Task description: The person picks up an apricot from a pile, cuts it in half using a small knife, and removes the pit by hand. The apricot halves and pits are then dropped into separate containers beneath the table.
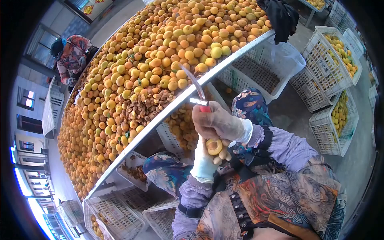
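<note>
My right hand [219,122], in a thin, stained glove, is wrapped round the red handle of a knife [193,80]. Its curved blade points up and away over the table's metal rim. Just below, my left hand [205,162], in a pale glove, has its fingers round a cut apricot [214,147]. The cut face shows orange flesh and a hollow in the middle. The two hands are close together, touching or nearly so. Beyond them, whole apricots [168,52] are heaped on the table, with a patch of brown apricot pits [146,105] near the edge.
A metal table rim [138,141] runs diagonally before me. Under it stand a crate [170,138] of apricot pieces and a white crate [116,214]. Stacked crates [326,60] of fruit are on the right. Dark cloth [280,18] hangs over the far corner. Another person [74,54] works at the left.
</note>
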